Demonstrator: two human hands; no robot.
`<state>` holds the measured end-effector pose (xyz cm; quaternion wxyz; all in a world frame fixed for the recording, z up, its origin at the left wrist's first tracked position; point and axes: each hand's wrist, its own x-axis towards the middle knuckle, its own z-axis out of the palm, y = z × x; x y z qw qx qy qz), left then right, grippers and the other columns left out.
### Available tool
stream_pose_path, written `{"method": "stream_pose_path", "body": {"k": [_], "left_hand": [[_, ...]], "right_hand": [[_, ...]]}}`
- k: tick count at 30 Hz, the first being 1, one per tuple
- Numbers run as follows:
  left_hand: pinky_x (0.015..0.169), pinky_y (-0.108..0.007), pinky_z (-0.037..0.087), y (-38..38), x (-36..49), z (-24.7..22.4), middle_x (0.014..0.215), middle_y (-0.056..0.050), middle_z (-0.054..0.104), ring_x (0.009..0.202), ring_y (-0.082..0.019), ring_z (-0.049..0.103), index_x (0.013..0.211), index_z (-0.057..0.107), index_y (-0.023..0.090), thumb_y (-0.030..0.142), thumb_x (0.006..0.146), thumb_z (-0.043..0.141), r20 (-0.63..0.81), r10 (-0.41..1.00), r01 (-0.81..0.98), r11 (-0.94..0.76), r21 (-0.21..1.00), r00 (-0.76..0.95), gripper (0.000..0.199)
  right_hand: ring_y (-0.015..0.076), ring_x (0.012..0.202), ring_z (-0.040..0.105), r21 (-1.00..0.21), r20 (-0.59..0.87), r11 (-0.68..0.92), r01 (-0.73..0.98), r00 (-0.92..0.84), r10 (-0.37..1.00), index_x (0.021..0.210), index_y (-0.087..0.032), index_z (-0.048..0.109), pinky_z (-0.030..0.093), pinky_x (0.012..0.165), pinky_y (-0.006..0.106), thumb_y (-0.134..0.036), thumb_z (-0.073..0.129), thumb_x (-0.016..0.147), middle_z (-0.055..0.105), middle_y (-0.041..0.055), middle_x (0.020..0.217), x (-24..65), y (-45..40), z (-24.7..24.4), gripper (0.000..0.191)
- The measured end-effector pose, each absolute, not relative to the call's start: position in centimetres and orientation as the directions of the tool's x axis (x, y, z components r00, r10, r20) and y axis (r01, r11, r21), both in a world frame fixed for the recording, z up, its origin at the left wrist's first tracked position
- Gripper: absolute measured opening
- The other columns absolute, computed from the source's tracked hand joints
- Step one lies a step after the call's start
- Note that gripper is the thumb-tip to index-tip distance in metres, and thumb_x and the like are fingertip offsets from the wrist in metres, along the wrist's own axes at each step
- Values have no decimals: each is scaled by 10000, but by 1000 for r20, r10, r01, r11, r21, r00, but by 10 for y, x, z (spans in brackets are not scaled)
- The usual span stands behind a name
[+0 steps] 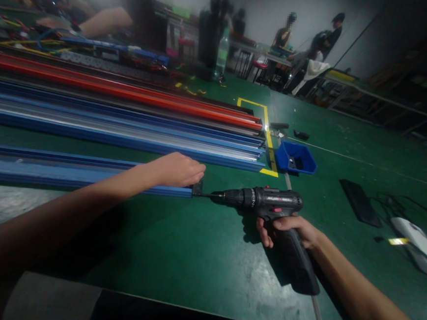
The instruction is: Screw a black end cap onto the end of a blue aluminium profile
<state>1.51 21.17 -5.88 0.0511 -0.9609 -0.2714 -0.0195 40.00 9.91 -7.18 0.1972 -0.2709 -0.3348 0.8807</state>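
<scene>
My right hand point(297, 228) is wrapped round the handle of a black cordless drill point(277, 200), which points left. Its long thin bit point(205, 195) meets a small black end piece point(197, 188) at the right end of a long blue profile rail point(86, 175). On top of that same end my left hand point(181, 170) is closed, fingers curled down over the rail and beside the end piece. The left fingertips are partly hidden. Whether a screw sits at the bit's tip is too small to make out.
Behind lie several blue rails point(127, 126) and red rails point(137, 91), near yellow tape point(269, 173). A blue bin point(297, 157) with small dark parts stands right of them. Farther right are a black flat object point(360, 202) and cables. A bottle point(222, 52) and people are beyond.
</scene>
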Motion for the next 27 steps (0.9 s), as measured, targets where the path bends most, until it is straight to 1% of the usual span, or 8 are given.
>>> {"method": "stream_pose_path", "body": {"k": [4,10,22,27], "left_hand": [[573,-293,360,211,15,-58,806,-50,719,675,-184,638,945,643,198,336,1069,343,73,525,530,-846,-61,848,352],[579,-303,374,211,16,-59,827,-50,730,709,-191,664,955,639,196,344,1076,311,47,527,529,-844,-85,848,380],[564,-310,352,211,15,-59,819,-49,725,701,-192,666,959,638,194,346,1081,303,54,525,528,-844,-93,849,387],[565,-303,353,212,14,-61,823,-51,726,698,-189,658,965,649,188,335,1076,326,70,516,521,-848,-97,854,371]], "right_hand": [[206,896,800,-701,-341,-694,-164,-777,529,1161,-39,751,630,811,267,-260,767,896,798,139,995,400,99,-72,345],[207,905,801,-707,-328,-687,-168,-782,530,1172,-34,751,632,819,268,-263,755,903,796,142,1003,401,99,-75,353],[209,917,801,-705,-324,-689,-167,-789,522,1182,-39,753,630,824,262,-253,743,914,796,141,1013,400,99,-71,343],[207,913,801,-708,-317,-685,-170,-791,524,1174,-36,758,635,827,265,-250,747,911,799,141,1013,400,100,-72,339]]}}
